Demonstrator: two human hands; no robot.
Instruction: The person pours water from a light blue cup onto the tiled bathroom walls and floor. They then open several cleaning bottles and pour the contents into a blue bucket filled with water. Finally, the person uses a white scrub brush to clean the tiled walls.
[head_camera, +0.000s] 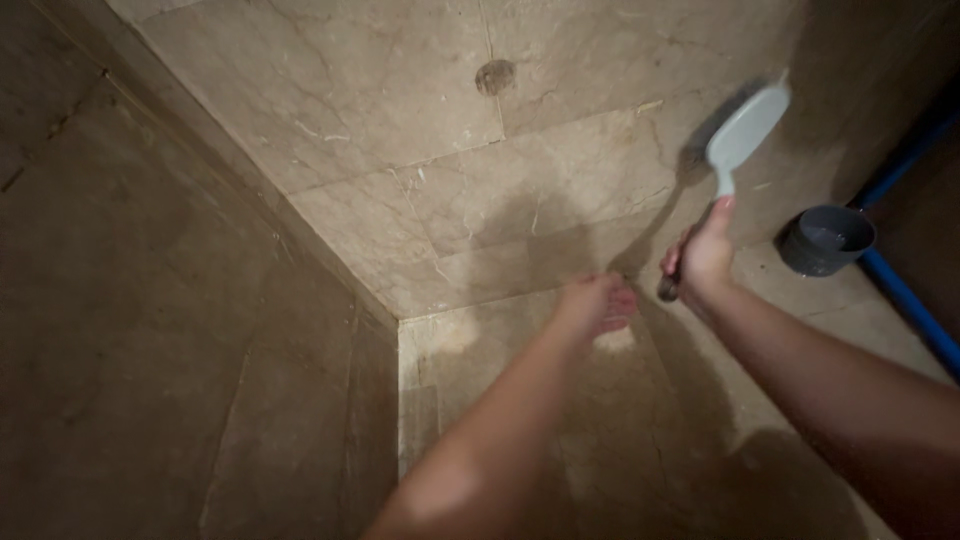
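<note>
Brush (745, 128) head up-right, handle down-left

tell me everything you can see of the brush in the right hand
The brush has a flat, pale grey-blue oval head that looks like plastic, narrowing to a thin neck and a darker handle. The right hand is wrapped around the handle, whose end pokes out below the fist. The brush tilts up and to the right, its head up against the beige marble tiles. Dark bristles seem to face the tiles, where it casts a shadow.
</note>
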